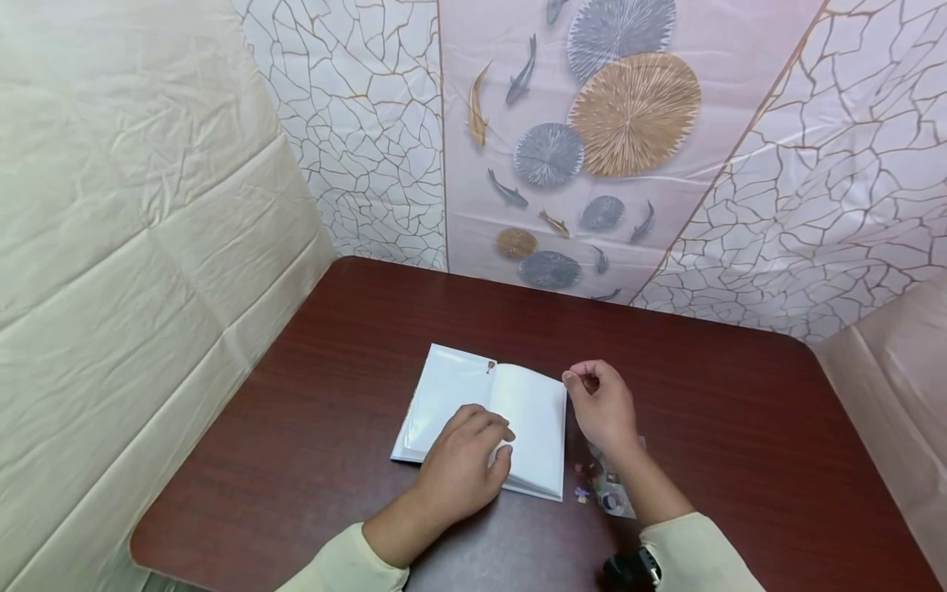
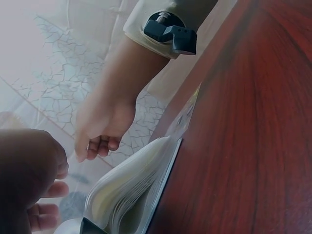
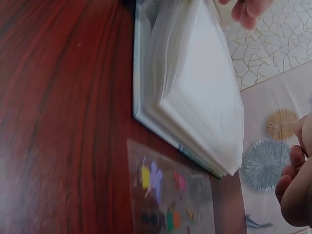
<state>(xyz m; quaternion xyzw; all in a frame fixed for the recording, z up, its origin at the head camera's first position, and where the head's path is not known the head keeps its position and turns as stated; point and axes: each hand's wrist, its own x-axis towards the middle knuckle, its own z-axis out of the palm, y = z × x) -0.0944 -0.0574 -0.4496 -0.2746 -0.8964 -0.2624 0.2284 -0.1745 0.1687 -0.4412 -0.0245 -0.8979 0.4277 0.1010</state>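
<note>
An open book (image 1: 528, 427) with blank white pages lies on the table; its many pages fan upward in the left wrist view. One small brown sticker-like figure (image 1: 491, 367) shows at the top of the left page, near the fold. Over the lower middle of the book is my left hand (image 1: 466, 464), its fingers loosely bent. My right hand (image 1: 605, 407) is raised at the book's upper right corner, fingers curled and thumb close to the index fingertip, with nothing visible between them. A clear sheet (image 3: 170, 195) with small colourful pieces lies beside the book, partly under my right forearm.
The dark red-brown table (image 1: 333, 370) has rounded corners. Patterned cloth (image 1: 385, 140) hangs behind it, with a plain cream cloth (image 1: 148, 205) along the left side. A black device (image 1: 632, 569) is strapped at my right sleeve.
</note>
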